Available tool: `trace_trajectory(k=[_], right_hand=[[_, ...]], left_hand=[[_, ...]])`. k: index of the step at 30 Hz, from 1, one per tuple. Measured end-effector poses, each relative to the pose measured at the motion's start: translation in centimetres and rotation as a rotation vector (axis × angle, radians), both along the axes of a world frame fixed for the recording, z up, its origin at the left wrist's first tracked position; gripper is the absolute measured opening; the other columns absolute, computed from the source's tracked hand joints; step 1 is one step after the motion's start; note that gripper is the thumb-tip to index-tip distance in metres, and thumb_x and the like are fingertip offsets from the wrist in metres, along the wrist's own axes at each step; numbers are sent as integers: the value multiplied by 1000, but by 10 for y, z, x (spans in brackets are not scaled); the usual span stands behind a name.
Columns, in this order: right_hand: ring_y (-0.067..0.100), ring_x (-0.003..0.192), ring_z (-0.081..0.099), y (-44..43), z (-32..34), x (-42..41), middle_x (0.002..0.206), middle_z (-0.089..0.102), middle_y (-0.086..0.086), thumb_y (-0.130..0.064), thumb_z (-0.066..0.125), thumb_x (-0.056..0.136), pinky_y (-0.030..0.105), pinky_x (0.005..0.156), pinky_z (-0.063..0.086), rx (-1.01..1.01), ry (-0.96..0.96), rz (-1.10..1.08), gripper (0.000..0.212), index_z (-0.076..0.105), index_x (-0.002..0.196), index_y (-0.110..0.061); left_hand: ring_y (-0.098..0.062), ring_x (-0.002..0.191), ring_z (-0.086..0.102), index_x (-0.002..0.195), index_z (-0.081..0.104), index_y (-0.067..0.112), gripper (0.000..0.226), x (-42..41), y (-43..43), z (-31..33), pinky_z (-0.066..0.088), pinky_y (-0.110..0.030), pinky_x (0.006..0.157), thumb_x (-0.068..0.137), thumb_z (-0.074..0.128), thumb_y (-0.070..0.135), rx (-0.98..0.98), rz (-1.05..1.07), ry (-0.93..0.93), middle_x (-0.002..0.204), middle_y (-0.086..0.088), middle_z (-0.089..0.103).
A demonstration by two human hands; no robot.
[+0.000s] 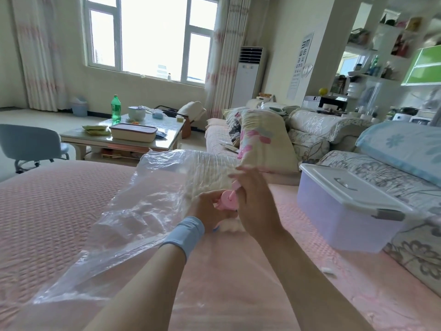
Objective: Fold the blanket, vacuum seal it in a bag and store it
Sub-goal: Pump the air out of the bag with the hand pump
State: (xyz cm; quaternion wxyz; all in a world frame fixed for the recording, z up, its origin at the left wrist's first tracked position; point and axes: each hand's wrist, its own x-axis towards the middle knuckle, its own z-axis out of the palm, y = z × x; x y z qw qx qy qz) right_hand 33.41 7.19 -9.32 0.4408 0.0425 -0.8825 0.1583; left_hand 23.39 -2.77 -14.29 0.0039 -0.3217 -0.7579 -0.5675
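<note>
A clear plastic vacuum bag (133,211) lies on the pink bed cover (47,211). A folded white quilted blanket (207,173) sits inside the bag at its far end. My left hand (210,209), with a blue wristband, grips a round pink valve or pump piece (228,200) on the bag. My right hand (253,201) holds the pink piece's upper part, fingers extended upward beside it. Exactly how the pink parts join is hidden by my hands.
A lidded translucent storage box (343,206) stands on the bed at right, against a floral sofa back (381,173). Pillows (262,139) lie beyond the bag. A coffee table (124,134) with a green bottle and a grey chair (31,144) stand further left.
</note>
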Motion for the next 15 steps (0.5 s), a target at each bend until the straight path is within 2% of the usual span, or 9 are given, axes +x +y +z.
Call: trace_trajectory(k=[2, 3, 5, 8, 10, 12, 15], right_hand=[[27, 116, 57, 2, -14, -4, 125, 60, 3, -10, 49, 89, 43, 100, 47, 11, -226, -3, 33, 70, 115, -13], [27, 118, 57, 2, -12, -5, 127, 60, 3, -8, 51, 89, 42, 103, 47, 4, -240, -3, 34, 70, 117, -14], [28, 123, 56, 2, 8, 0, 131, 60, 6, 2, 52, 89, 37, 110, 41, 21, -84, -2, 39, 68, 122, -12], [31, 125, 55, -4, 48, 12, 130, 62, 12, 9, 48, 92, 49, 107, 43, 10, 326, 25, 38, 67, 123, -4], [32, 126, 55, -5, 50, 10, 130, 62, 13, 7, 47, 94, 51, 103, 46, -19, 422, 10, 35, 67, 122, -2], [29, 128, 53, -5, 28, 2, 132, 61, 11, 3, 45, 93, 47, 105, 44, -30, 298, -12, 37, 69, 120, -5], [27, 128, 53, -5, -12, -9, 136, 58, 6, -3, 48, 90, 37, 109, 41, -7, -142, -5, 38, 70, 120, -13]], left_hand=[[-1, 73, 59, 87, 73, 39, 33, 1, 0, -2, 51, -26, 75, 55, 77, 44, -3, 32, -9, 79, 11, 72], [-2, 75, 60, 89, 73, 38, 33, 1, -1, -2, 52, -26, 76, 57, 79, 42, -2, 29, -16, 81, 11, 73], [-4, 83, 63, 99, 74, 35, 41, -1, -1, -2, 51, -19, 78, 61, 87, 29, 14, 7, -30, 89, 13, 74], [1, 86, 61, 105, 72, 34, 49, -2, -3, 0, 40, 1, 70, 62, 90, 21, 18, -16, -47, 96, 15, 71], [4, 85, 59, 103, 71, 36, 47, -1, -3, 0, 38, 2, 68, 62, 90, 21, 17, -32, -41, 96, 14, 71], [-2, 84, 60, 101, 73, 34, 44, 0, -4, -1, 40, -1, 69, 63, 89, 19, 28, -46, -38, 95, 9, 73], [-3, 73, 57, 81, 71, 39, 27, -2, -3, -3, 45, -14, 67, 61, 83, 25, 62, -5, -48, 77, 10, 70]])
